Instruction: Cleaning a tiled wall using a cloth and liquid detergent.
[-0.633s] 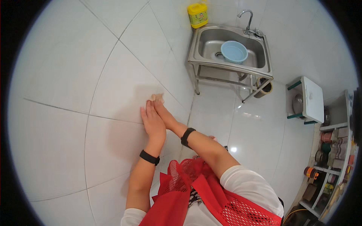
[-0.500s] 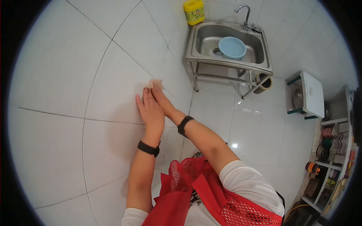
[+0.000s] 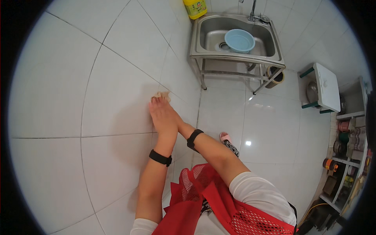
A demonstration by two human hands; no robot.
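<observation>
A crumpled beige cloth (image 3: 163,95) is pressed against the white tiled wall (image 3: 117,98). Behind it, my right hand (image 3: 170,109) is closed on the cloth, its fingers mostly covered. On top lies my left hand (image 3: 161,119), fingers stretched out and laid over the right hand, its fingertips close to the cloth's lower edge. Each wrist wears a black band.
At the back, a steel sink (image 3: 197,43) on a metal frame holds a light blue basin (image 3: 240,40). Beside it stands a yellow jug (image 3: 195,8). A bin (image 3: 275,78), a white-topped stool (image 3: 327,88) and loaded shelves (image 3: 344,160) are on the right.
Both hands and the cloth have slid slightly down the wall. My left hand has moved over the right, covering more of it. The view has shifted, and a pink-shod foot shows below.
</observation>
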